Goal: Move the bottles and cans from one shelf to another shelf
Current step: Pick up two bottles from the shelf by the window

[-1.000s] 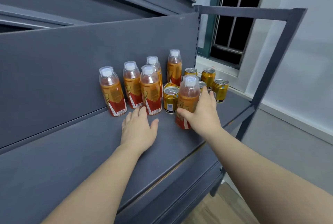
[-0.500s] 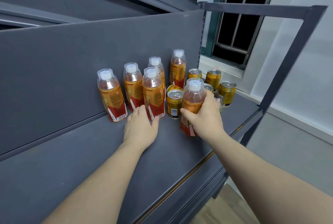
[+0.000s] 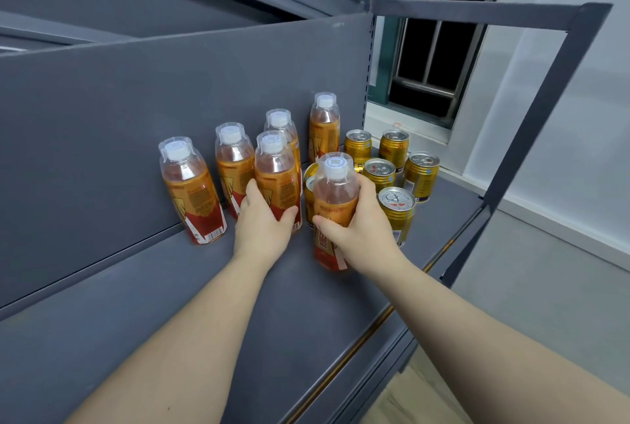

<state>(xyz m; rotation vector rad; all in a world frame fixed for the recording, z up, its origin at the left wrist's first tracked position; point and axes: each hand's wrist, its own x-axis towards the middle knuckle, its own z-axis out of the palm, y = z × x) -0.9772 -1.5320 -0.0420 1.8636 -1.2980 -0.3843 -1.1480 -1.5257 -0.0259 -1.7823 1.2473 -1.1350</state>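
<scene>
The right grip [image 3: 362, 231] covers the middle of the front bottle [image 3: 335, 190], so its label is mostly hidden. The left grip [image 3: 262, 224] hides the lower label of the middle bottle [image 3: 274, 168]. One can [image 3: 309, 198] shows only a sliver behind the front bottle. Label print is too small to read. Both forearms run off the bottom edge, and the shelf [image 3: 119, 321] runs off the left.

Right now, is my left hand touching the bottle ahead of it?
Touching. In the head view the left hand grips that bottle, thumb and fingers around it.
</scene>
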